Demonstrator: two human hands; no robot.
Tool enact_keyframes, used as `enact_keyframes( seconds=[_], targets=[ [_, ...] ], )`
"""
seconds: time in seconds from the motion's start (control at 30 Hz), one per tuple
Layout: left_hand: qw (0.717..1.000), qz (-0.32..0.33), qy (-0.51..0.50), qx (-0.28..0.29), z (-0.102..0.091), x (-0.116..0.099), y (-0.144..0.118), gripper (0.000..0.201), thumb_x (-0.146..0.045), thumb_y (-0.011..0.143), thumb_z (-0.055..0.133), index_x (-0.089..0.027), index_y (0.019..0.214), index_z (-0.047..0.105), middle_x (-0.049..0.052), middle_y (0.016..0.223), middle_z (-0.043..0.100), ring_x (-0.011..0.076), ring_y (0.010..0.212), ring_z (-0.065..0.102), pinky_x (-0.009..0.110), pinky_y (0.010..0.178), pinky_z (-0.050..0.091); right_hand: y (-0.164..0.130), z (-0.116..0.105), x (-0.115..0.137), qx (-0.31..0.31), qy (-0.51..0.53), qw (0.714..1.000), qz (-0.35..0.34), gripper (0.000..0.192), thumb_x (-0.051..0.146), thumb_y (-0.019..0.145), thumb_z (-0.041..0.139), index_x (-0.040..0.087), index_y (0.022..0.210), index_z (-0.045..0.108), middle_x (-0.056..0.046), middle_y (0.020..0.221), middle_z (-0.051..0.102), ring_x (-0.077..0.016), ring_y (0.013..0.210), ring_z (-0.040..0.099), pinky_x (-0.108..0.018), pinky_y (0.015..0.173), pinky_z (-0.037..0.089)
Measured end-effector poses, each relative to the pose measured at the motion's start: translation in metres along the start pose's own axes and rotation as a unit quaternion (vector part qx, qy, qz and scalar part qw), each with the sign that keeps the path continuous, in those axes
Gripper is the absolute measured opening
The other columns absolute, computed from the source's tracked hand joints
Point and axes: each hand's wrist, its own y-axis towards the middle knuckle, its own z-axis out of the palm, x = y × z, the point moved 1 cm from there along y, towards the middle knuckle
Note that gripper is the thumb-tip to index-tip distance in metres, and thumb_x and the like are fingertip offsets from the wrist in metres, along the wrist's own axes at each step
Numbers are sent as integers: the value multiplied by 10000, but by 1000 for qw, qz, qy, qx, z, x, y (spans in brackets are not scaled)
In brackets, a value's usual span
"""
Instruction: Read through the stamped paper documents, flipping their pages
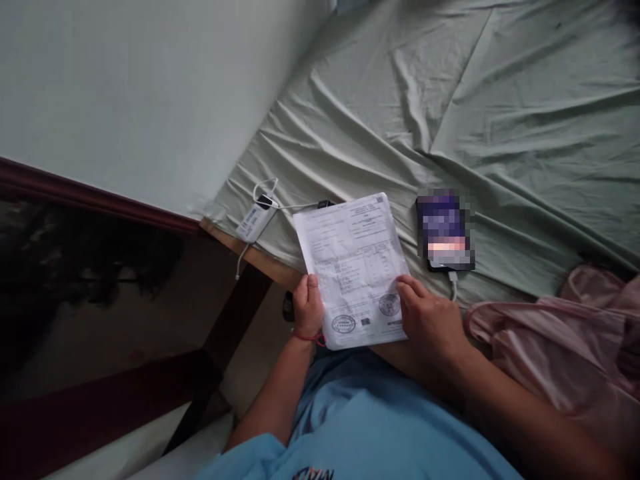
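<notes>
Bedsheet (500, 120) under paper (353, 267), pinched between left hand (307, 310) and right hand (430, 320).

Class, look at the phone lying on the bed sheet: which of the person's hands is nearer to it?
Right. The right hand grips the paper's lower right edge, just below the phone. The left hand holds the paper's lower left edge, across the sheet from it.

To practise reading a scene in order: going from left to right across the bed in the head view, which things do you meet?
White charger block with its cable at the bed's edge → left hand → printed sheet of paper held at both lower corners → right hand → phone lying on the green bedsheet → pink cloth.
</notes>
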Motion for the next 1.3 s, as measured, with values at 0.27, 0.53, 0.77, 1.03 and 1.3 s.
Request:
enact_keyframes(
  seconds=[0.27, 0.53, 0.77, 1.03, 1.3],
  targets=[
    [1000, 14, -10, 14, 0, -3, 1, 491, -590, 1001, 421, -195, 722, 508, 14, 672, 537, 149, 640, 469, 257, 574, 363, 0, 0, -1, -1, -13, 999, 29, 318, 180, 981, 443, 190, 1183, 687, -53, 1365, 691, -217, 824, 757, -328, 549, 379],
    [999, 25, -44, 5, 3, 6, 2, 499, -602, 991, 449, -175, 752, 546, 16, 691, 558, 143, 635, 461, 258, 582, 363, 3, -3, 0, 25, -24, 998, 42, 314, 211, 1018, 396, 204, 1172, 670, -41, 1377, 682, -198, 828, 748, -322, 557, 366],
    [999, 25, -45, -11, 3, 6, 3, 511, -620, 973, 463, -182, 718, 530, 9, 654, 529, 146, 622, 449, 259, 571, 344, 2, -8, 3, 60, -31, 997, 47, 332, 232, 1038, 358, 215, 1184, 656, -51, 1410, 656, -199, 838, 745, -311, 577, 390],
    [999, 24, -27, -9, 2, 7, 4, 535, -651, 967, 449, -177, 739, 546, 6, 661, 539, 147, 619, 457, 261, 572, 344, 3, -11, 3, 84, -30, 995, 50, 338, 216, 1027, 361, 212, 1191, 657, -73, 1415, 646, -210, 842, 746, -308, 580, 421],
    [1000, 27, 0, 1, 1, -12, 1, 620, -745, 941, 398, -174, 808, 597, 50, 726, 605, 187, 674, 533, 315, 630, 425, 2, -12, 4, 81, -31, 995, 49, 361, 219, 1030, 341, 221, 1203, 658, -66, 1450, 621, -215, 841, 747, -324, 589, 459]
  ],
)
